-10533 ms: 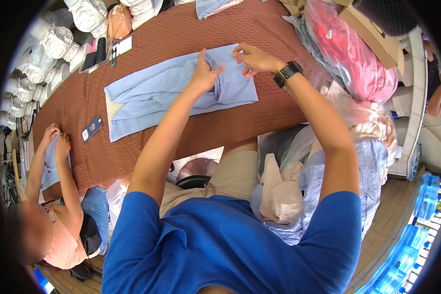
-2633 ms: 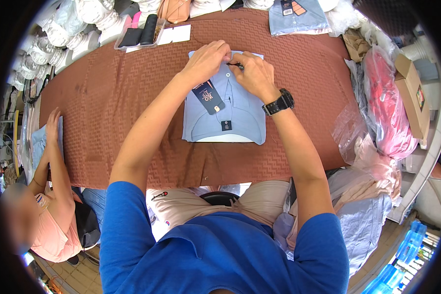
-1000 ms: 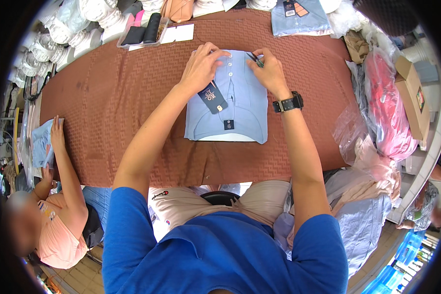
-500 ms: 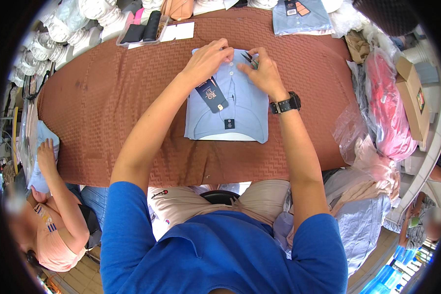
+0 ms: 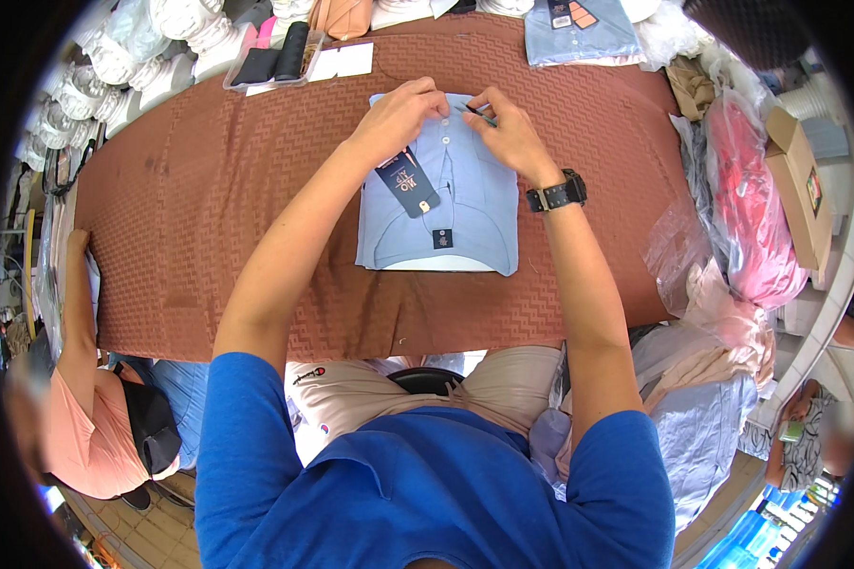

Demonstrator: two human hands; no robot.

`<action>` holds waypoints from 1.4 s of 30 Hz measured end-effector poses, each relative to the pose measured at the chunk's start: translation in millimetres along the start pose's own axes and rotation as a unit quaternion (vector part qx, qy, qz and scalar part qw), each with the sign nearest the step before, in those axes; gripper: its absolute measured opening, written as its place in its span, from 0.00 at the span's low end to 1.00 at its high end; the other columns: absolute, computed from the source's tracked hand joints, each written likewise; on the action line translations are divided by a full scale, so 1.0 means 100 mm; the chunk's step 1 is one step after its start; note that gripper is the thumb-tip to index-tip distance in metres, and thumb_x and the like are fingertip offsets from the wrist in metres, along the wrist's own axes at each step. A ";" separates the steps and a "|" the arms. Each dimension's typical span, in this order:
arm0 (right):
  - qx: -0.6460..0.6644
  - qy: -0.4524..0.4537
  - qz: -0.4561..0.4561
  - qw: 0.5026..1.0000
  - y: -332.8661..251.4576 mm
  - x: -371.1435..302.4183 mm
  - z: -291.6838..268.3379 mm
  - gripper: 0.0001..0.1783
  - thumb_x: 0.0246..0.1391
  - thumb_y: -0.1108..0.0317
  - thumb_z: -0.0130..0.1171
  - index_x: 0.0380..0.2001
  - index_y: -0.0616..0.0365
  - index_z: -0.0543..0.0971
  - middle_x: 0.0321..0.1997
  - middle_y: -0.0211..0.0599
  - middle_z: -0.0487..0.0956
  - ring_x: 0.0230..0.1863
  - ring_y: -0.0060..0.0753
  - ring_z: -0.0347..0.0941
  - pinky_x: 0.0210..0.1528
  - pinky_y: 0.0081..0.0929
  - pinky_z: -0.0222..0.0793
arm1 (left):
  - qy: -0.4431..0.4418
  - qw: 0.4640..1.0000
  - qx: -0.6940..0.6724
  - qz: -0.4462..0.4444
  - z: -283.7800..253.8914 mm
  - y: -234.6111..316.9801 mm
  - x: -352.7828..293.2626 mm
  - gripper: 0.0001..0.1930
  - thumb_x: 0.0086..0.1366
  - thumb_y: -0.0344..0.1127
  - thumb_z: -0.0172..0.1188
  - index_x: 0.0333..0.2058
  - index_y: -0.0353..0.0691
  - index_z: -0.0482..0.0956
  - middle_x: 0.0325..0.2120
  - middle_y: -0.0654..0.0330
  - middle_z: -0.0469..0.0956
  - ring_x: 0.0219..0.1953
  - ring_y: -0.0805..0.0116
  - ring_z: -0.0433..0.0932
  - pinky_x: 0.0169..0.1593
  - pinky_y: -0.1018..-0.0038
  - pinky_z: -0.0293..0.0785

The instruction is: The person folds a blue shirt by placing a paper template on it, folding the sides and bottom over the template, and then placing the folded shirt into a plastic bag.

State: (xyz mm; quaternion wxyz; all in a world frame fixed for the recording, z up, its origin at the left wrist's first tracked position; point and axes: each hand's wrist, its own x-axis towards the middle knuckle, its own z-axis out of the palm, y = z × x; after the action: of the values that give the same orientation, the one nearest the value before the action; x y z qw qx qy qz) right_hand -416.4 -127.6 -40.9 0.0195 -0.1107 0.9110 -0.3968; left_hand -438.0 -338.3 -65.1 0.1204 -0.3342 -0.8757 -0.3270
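A folded light-blue shirt (image 5: 484,213) lies flat on the brown-covered table, its collar end toward me and its button placket running up the middle. From the left, my left hand (image 5: 400,123) reaches to the shirt's far end, its fingers closed on the cloth by the placket. My right hand (image 5: 512,137), with a black watch on the wrist, grips small thread snips (image 5: 481,116). Their dark tips point at the placket, close to my left fingertips. A dark hang tag (image 5: 408,185) rests on the shirt, left of the buttons. Any thread between the hands is too small to see.
At the far left stands a clear plastic box (image 5: 261,76) with a black thread spool. Another folded blue shirt (image 5: 579,38) lies at the far edge. Bagged pink clothing (image 5: 745,190) and a cardboard box (image 5: 795,190) are at right. Another person (image 5: 90,408) sits at left.
My right hand has moved slightly left, bringing the snips nearer my left fingers; their blades look closer together. The person at left has leaned and shifted their arm. The shirt stays about where it was.
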 end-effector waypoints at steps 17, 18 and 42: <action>0.049 -0.020 -0.002 0.999 0.13 0.00 0.00 0.20 0.59 0.58 0.60 0.49 0.59 0.74 0.37 0.51 0.80 0.42 0.46 0.77 0.46 0.39 0.71 | -0.007 0.998 -0.024 -0.053 0.06 -0.02 0.01 0.01 0.66 0.26 0.52 0.35 0.37 0.69 0.34 0.54 0.76 0.43 0.52 0.74 0.45 0.62 0.70; 0.040 -0.017 -0.014 0.999 0.13 0.01 -0.01 0.20 0.59 0.58 0.60 0.49 0.58 0.74 0.38 0.52 0.81 0.42 0.46 0.77 0.46 0.40 0.71 | 0.001 0.997 -0.030 -0.075 0.05 -0.02 0.01 0.02 0.65 0.25 0.53 0.36 0.37 0.70 0.34 0.54 0.76 0.44 0.52 0.75 0.46 0.61 0.71; -0.106 0.034 -0.111 0.988 0.01 0.09 0.09 0.12 0.60 0.59 0.57 0.41 0.54 0.77 0.40 0.42 0.80 0.44 0.52 0.77 0.42 0.47 0.72 | 0.107 0.989 0.072 -0.070 0.17 -0.03 -0.02 0.03 0.64 0.30 0.57 0.33 0.38 0.75 0.34 0.56 0.73 0.43 0.53 0.75 0.45 0.59 0.71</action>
State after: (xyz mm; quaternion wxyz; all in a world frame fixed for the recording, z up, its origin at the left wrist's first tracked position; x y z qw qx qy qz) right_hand -424.5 -135.8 -47.1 -0.0669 -0.1988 0.9301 -0.3014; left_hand -438.5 -330.1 -80.3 0.2134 -0.2254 -0.9004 -0.3048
